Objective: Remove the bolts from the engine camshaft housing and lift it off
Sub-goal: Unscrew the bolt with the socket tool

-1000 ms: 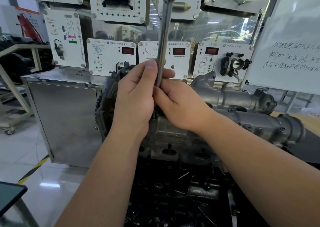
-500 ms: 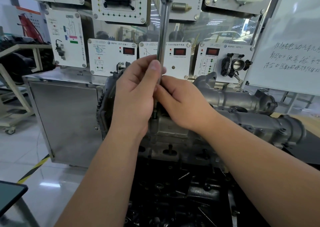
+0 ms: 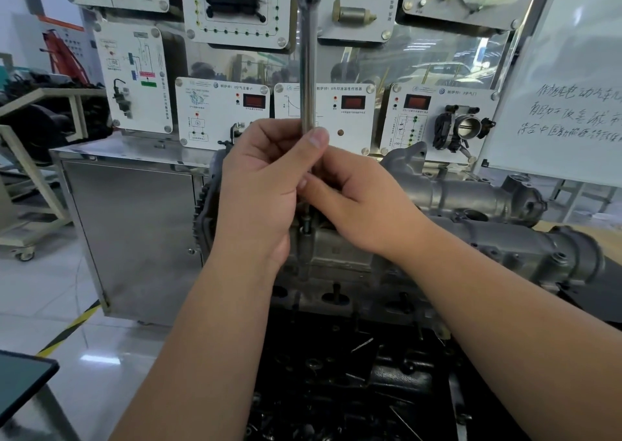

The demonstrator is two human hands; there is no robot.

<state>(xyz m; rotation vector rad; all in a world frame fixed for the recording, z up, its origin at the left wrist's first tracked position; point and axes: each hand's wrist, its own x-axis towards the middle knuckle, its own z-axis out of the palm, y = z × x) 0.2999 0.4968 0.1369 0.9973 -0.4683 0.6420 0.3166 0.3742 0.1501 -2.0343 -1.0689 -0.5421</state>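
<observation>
A grey cast camshaft housing (image 3: 505, 235) lies across the top of the engine, running from the middle to the right. A long chrome extension bar (image 3: 308, 70) stands upright over its left end, its tip on a dark bolt (image 3: 307, 225) seated in the housing. My left hand (image 3: 262, 188) wraps round the bar's lower part, thumb pressed on the shaft. My right hand (image 3: 363, 201) pinches the bar just below from the right. The bar's top runs out of view.
Behind the engine stands a metal cabinet (image 3: 134, 225) carrying a board of white training panels (image 3: 222, 114) and a throttle body (image 3: 464, 131). A whiteboard (image 3: 565, 104) leans at the right. Dark engine parts (image 3: 353, 390) lie below the housing. Striped floor tape (image 3: 67, 333) runs lower left.
Both hands have shifted their grip slightly on the bar, my left thumb sliding across the shaft. The bar stays upright on the bolt.
</observation>
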